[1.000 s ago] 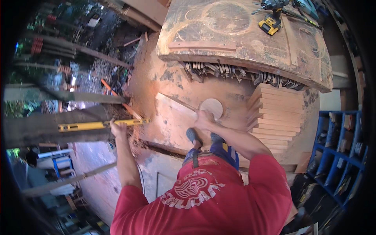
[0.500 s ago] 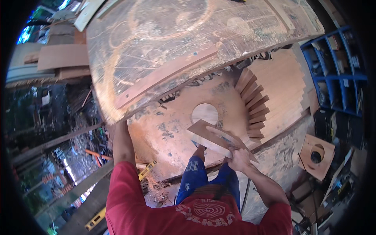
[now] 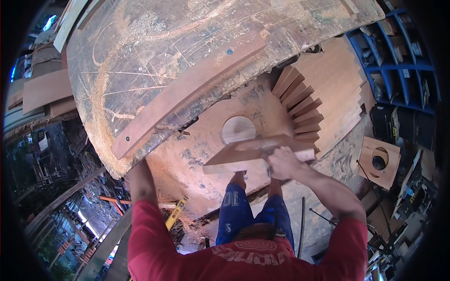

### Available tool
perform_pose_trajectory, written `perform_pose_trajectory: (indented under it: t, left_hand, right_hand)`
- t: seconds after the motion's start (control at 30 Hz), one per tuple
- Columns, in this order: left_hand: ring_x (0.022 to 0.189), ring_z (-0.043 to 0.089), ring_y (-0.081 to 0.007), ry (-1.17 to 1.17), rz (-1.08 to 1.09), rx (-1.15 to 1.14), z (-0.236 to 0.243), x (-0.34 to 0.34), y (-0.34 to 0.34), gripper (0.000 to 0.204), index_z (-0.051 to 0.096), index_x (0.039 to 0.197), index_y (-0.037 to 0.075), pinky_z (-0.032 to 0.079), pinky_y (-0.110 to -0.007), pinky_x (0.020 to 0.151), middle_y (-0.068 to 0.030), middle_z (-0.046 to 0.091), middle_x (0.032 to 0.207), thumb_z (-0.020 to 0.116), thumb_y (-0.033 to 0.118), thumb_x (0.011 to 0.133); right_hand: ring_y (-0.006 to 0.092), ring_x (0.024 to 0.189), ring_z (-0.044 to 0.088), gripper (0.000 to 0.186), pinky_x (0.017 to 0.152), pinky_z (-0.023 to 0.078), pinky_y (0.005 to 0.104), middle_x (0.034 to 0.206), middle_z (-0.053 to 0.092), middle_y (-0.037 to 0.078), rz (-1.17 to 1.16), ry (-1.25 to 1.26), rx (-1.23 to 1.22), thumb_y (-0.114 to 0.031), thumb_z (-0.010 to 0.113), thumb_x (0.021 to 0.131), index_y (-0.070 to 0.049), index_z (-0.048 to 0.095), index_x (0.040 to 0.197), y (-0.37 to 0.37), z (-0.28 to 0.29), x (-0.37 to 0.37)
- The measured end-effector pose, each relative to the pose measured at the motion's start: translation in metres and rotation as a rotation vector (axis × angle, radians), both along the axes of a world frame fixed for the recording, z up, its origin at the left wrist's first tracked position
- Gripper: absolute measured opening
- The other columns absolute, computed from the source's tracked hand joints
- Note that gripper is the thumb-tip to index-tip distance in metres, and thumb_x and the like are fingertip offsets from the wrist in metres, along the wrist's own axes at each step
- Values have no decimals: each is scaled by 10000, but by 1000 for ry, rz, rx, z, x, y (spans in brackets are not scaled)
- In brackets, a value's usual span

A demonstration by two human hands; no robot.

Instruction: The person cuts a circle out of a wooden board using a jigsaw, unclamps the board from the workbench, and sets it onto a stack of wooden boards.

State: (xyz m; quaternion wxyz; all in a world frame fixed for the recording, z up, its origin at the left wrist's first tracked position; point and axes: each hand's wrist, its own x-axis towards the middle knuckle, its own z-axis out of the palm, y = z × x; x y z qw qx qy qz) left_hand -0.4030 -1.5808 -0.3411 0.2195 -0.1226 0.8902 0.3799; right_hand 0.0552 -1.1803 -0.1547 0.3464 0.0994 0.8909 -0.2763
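Note:
My right hand (image 3: 284, 164) is closed around a pale wooden board piece (image 3: 236, 165) with slanted ends, held over the lower surface in front of my legs. A cut-out in this board shows only in part, as I see it nearly edge-on. My left forearm (image 3: 142, 185) reaches up to the near left corner of the worktop (image 3: 154, 56). The left hand is hidden beneath that edge, so its fingers do not show. Along the worktop's near edge lies a long brown wooden strip (image 3: 187, 93) with a dark hole or screw near each end.
Fanned wooden wedges (image 3: 300, 100) stand beside a stepped-edge panel (image 3: 335, 89). A pale round disc (image 3: 239, 129) lies on the dusty lower surface. A yellow level (image 3: 176, 213) is by my left arm. Blue shelving (image 3: 396, 58) and a board with a round hole (image 3: 379, 161) are at the right.
The board in my right hand has turned from showing its face and slot to nearly edge-on, and swung leftward. The worktop appears larger and lower left in view. My left arm stays at its corner.

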Motion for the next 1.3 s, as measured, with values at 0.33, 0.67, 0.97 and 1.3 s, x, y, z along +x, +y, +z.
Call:
perform_pose_trajectory:
  t: [0.33, 0.67, 0.97, 1.3]
  left_hand:
    - [844, 725, -203, -117, 24, 69, 19, 77, -50, 352, 655, 1224, 4, 558, -351, 574, -115, 693, 1032, 677, 277, 1004]
    - [1234, 654, -307, -322, 812, 679, 41, 194, -152, 424, 569, 1370, 58, 543, -521, 1099, -116, 664, 1313, 625, 235, 989]
    - [1261, 643, -380, -453, 1033, 743, 115, 354, -103, 486, 510, 1424, 61, 552, -643, 1063, -174, 612, 1371, 593, 141, 952]
    - [1273, 629, -399, -563, 917, 827, 128, 406, 8, 459, 463, 1442, 45, 580, -629, 1021, -195, 576, 1391, 597, 153, 1017]
  right_hand:
    - [395, 1056, 719, 483, 917, 566, 530, 1048, 752, 191, 32, 264, 88, -106, 705, 739, -143, 749, 1219, 63, -89, -100]
    - [296, 1268, 623, 499, 1089, 448, 451, 1254, 711, 122, 204, 237, 103, -323, 681, 867, -210, 681, 1353, 79, -165, -172]
    - [366, 1544, 380, 593, 1276, 210, 632, 1630, 460, 181, 186, 419, 389, -221, 554, 988, -191, 503, 1579, 62, -152, -150]
    - [405, 1448, 453, 586, 1231, 341, 561, 1615, 423, 225, -45, 812, 645, -193, 599, 935, -53, 529, 1499, 39, -126, -46]
